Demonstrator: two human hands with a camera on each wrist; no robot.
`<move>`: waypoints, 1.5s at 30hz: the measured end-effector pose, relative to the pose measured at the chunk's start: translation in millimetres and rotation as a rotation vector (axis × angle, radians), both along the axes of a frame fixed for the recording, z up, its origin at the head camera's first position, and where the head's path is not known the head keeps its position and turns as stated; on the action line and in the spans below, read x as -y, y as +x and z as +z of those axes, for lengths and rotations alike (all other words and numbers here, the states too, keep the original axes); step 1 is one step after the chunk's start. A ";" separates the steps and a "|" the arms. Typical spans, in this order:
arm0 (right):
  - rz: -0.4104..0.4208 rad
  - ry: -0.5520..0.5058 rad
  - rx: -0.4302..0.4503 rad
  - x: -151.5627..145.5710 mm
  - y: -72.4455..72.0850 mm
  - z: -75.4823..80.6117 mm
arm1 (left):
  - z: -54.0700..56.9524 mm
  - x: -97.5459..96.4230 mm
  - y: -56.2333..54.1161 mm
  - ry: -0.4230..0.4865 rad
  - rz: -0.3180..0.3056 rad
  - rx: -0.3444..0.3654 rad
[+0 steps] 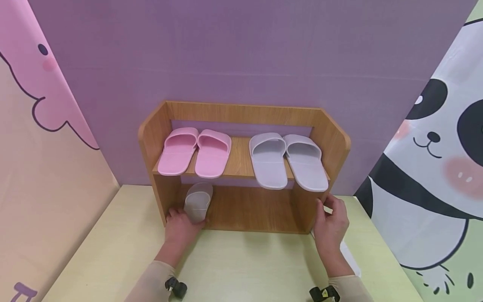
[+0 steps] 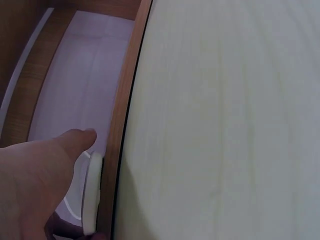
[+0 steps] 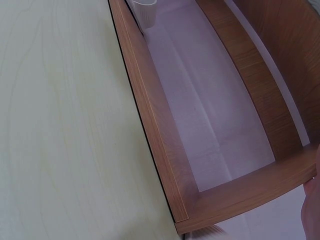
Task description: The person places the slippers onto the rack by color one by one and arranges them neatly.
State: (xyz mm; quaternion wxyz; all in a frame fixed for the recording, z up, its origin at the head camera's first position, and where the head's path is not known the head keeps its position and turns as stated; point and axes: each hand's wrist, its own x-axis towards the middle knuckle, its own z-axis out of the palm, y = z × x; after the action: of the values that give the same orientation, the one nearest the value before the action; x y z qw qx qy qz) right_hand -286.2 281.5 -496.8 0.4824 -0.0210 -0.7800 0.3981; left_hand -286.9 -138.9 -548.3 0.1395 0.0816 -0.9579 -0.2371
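A pale grey-white slipper [image 1: 198, 200] stands at the left end of the lower shelf of a wooden shoe rack [image 1: 241, 114]. My left hand [image 1: 182, 230] holds its toe end, thumb on one side and fingers on the other. In the left wrist view the thumb of the left hand [image 2: 42, 177] reaches over the slipper [image 2: 91, 192], whose sole edge is close to the shelf's front edge. At the rack's right side panel, my right hand [image 1: 332, 222] rests against the outside with loosely bent fingers. Only a sliver of the right hand [image 3: 312, 205] shows in the right wrist view.
On the upper shelf, a pair of pink slippers [image 1: 213, 157] sits left and a pair of lilac-grey slippers [image 1: 268, 167] right. A white object [image 1: 351, 260] lies on the table [image 1: 245, 268], partly hidden by the right wrist. A purple wall [image 1: 245, 50] rises behind the rack.
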 end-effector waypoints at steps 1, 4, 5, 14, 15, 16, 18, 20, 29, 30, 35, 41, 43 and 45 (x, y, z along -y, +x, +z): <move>0.000 -0.001 0.002 -0.3 0.2 0.2 | 0.3 0.4 0.2 -0.004 -0.008 -0.001; -0.006 -0.003 0.004 -1.0 0.9 0.1 | 1.3 1.0 1.7 -0.016 -0.029 -0.012; -0.006 -0.004 0.006 -1.4 1.2 0.0 | 1.7 1.1 2.1 -0.020 -0.036 -0.016; -0.007 -0.003 0.015 -4.1 1.6 -1.6 | -0.6 1.2 1.5 -0.035 -0.060 -0.019; -0.007 -0.003 0.011 -4.3 1.3 -1.7 | -0.9 1.5 1.3 -0.031 -0.060 -0.011; -0.007 -0.002 0.008 -4.5 1.1 -2.0 | -1.1 1.7 1.2 -0.029 -0.060 -0.004; -0.008 -0.001 0.001 -4.6 1.2 -1.8 | -0.9 1.9 1.3 -0.026 -0.061 0.006; -0.007 0.002 -0.004 -4.6 1.2 -1.4 | -0.7 2.0 1.6 -0.023 -0.062 0.010; 0.005 -0.013 0.005 -2.1 2.2 0.6 | 2.4 5.6 8.8 -0.037 -0.077 -0.054; 0.006 -0.013 0.003 -1.9 2.2 0.9 | 4.1 6.6 10.7 -0.035 -0.079 -0.057; 0.016 0.003 -0.013 -2.6 0.8 -0.2 | 17.2 15.8 22.9 -0.033 -0.082 -0.058; 0.027 0.007 -0.020 -3.4 -0.3 -1.7 | 45.5 41.3 36.4 -0.017 -0.068 0.053; 0.030 0.002 -0.018 -3.1 0.0 -0.9 | 52.5 52.4 38.7 0.008 -0.047 0.094; 0.031 -0.002 -0.017 -2.7 0.6 -1.1 | 56.7 63.5 39.9 0.038 -0.029 0.111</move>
State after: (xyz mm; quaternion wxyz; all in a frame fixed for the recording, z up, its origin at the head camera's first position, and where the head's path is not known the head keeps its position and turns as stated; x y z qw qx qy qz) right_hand -285.7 284.2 -497.9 0.4825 -0.0058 -0.7758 0.4065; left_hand -247.0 -202.4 -491.6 0.0809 0.0832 -0.9606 -0.2525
